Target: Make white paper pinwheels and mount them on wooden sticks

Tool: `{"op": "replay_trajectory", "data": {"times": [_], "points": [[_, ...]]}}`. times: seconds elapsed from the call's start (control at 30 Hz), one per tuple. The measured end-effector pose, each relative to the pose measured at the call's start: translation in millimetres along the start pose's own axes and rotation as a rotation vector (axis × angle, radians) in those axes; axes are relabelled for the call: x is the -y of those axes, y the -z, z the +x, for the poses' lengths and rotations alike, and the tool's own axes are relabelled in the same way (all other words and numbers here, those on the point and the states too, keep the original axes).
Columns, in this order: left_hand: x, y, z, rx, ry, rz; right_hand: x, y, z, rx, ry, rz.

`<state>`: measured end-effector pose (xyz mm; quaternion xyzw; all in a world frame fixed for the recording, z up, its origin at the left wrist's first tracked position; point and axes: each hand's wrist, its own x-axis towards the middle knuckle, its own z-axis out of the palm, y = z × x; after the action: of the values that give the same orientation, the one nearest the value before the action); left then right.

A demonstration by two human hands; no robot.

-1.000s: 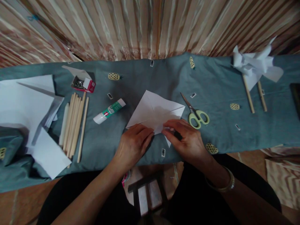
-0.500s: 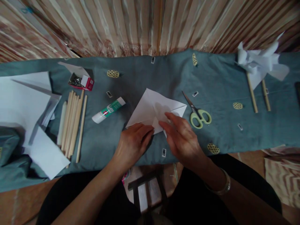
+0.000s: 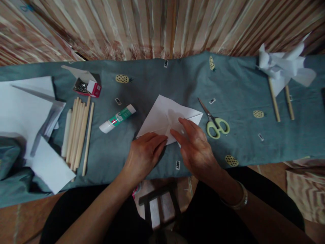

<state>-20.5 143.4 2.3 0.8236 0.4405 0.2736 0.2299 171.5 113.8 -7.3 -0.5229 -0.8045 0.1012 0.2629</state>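
A label (image 3: 178, 165) between your wrists is seemingly reading "OBEY"; the glue stick (image 3: 117, 118) is showing illegible print. Your left hand (image 3: 144, 152) is pressing the white paper (image 3: 162, 113), grip unclear, near the front edge of the cloth (image 3: 149, 79); your right hand (image 3: 196, 145), fingers parted, is hiding its near-right side, cloth stretching beyond.

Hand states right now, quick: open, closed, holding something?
Left hand: on the white paper at its near edge; pinching or just pressing, cannot tell.
Right hand: open, fingers apart over the paper, nothing visibly held.
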Motion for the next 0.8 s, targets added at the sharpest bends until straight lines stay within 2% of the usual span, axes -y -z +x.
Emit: {"op": "replay_trajectory", "data": {"times": [0.13,0.33,0.8], "points": [[0,0.1,1,0.004,0.004,-0.001,0,-2,1,-0.009,-0.007,0.0],[1,-0.5,2,0.0,-0.003,-0.013,3,-1,7,0.076,-0.055,-0.006],[0,0.1,1,0.023,0.007,0.001,6,-5,11,0.089,-0.046,-0.063]]}}
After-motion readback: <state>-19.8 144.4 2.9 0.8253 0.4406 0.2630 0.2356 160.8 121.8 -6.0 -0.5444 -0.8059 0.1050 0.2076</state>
